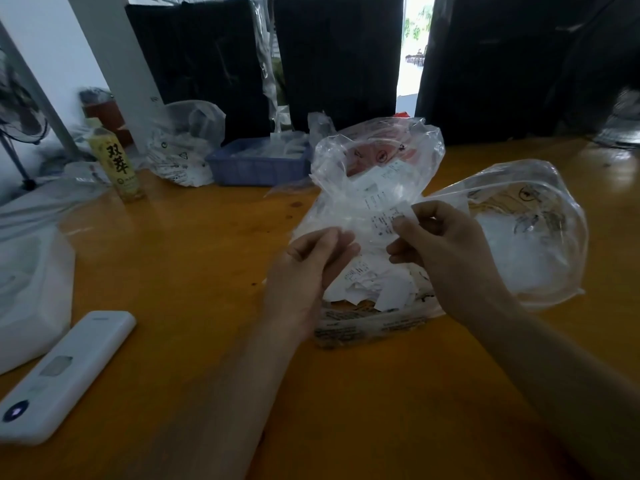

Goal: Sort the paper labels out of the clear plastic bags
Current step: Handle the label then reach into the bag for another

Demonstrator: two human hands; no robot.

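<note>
At the left edge a white plastic bag (31, 285) is cut off by the frame, and nearer the viewer a white power bank (65, 375) lies on the orange wooden table (194, 258), its small markings too blurred to read. Behind it a yellow drink bottle (116, 164) stands upright, printed with the characters 双萃. Farther back sit a crumpled clear bag (183, 147) and a blue tray (256, 164) whose contents are indistinct. At centre, the left hand (311, 268) pinches the lower film of a clear plastic bag (374, 168) held up over a heap of paper labels (370, 289). The right hand (440, 244) pinches a paper label (384, 216) on that bag; its print is illegible. Another clear bag (530, 233) lies to the right. Dark panels (339, 57) line the back, with a bright gap of daylight between them.
</note>
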